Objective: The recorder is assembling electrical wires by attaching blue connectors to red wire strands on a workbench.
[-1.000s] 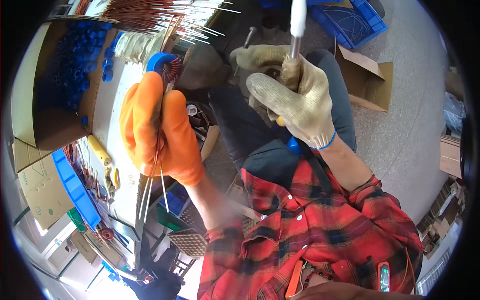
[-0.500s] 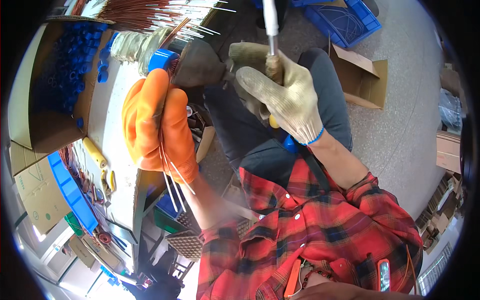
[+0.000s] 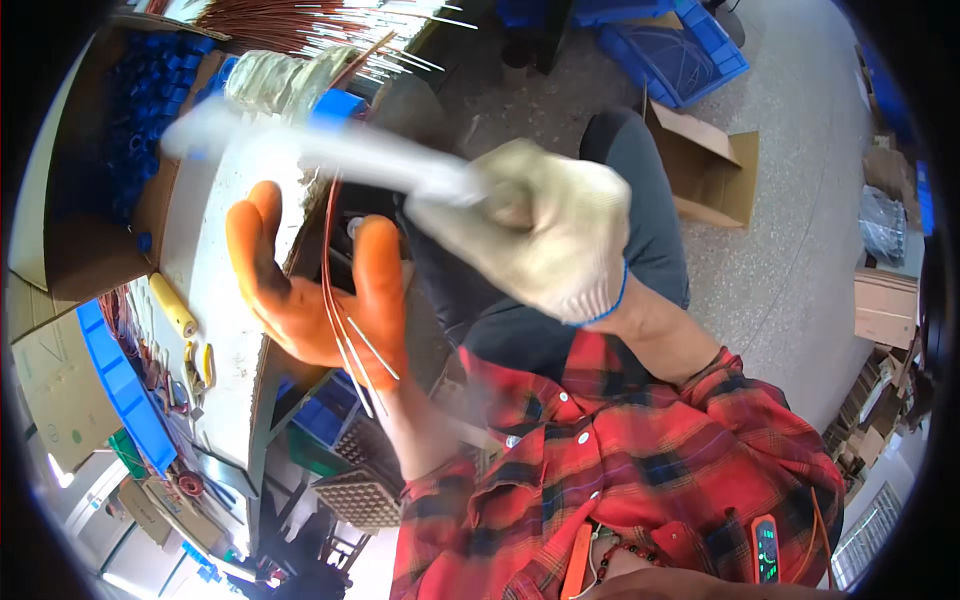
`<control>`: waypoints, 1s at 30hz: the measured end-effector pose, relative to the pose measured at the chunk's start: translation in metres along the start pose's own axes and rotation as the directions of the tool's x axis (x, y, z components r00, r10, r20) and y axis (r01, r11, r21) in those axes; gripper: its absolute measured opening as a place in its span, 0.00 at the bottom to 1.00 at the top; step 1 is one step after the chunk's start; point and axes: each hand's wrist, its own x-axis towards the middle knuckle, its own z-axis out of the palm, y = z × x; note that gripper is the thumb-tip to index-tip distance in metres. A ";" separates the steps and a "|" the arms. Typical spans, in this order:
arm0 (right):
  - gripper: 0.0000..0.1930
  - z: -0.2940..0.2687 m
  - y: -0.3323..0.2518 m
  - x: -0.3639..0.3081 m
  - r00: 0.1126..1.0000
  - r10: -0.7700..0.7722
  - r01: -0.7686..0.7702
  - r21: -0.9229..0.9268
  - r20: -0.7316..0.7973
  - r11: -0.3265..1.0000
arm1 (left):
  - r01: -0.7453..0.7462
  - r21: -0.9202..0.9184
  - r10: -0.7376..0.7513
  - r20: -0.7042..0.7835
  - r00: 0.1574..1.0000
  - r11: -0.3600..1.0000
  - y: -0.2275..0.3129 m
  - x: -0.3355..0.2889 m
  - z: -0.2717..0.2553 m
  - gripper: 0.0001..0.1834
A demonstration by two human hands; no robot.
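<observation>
My left hand point(image 3: 335, 315), in an orange glove, is open, its fingers spread beside the bench edge. Several thin copper wires point(image 3: 330, 240) with pale tips run across its palm and up toward a blue ring point(image 3: 338, 104). The ring is at the end of a horizontal cylinder wrapped in pale, worn material point(image 3: 280, 80). My right hand point(image 3: 555, 225), in a cream knitted glove, is closed round a long pale tool point(image 3: 370, 155). The tool is smeared by motion, so its kind is unclear; it crosses in front of the ring and covers part of it.
On the white bench point(image 3: 225, 370) lie a yellow cylinder point(image 3: 173, 305) and yellow-handled pliers point(image 3: 207, 365). A cardboard box point(image 3: 60, 200) of blue rings stands at left. Copper wires point(image 3: 280, 25) are heaped behind. A blue crate point(image 3: 680, 50) and an open carton point(image 3: 715, 165) sit on the floor.
The tool has swung from upright to nearly level, pointing left, as my right hand turned. My left hand has opened from its grip near the ring and dropped slightly; the wires now show across the palm.
</observation>
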 end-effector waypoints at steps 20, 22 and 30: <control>0.24 -0.008 0.026 0.005 0.687 0.553 -0.724 0.380 0.471 0.576 | -0.205 -0.031 0.201 -0.089 0.975 0.978 0.033 0.146 0.040 0.25; 0.25 -0.013 0.025 0.007 0.686 0.544 -0.717 0.323 0.483 0.618 | -0.159 -0.057 0.153 -0.107 0.982 0.986 0.024 0.149 0.037 0.25; 0.21 -0.086 0.019 -0.025 0.816 0.329 -0.432 0.125 0.475 0.893 | -0.122 -0.090 0.084 -0.339 0.937 0.988 0.030 0.128 0.037 0.25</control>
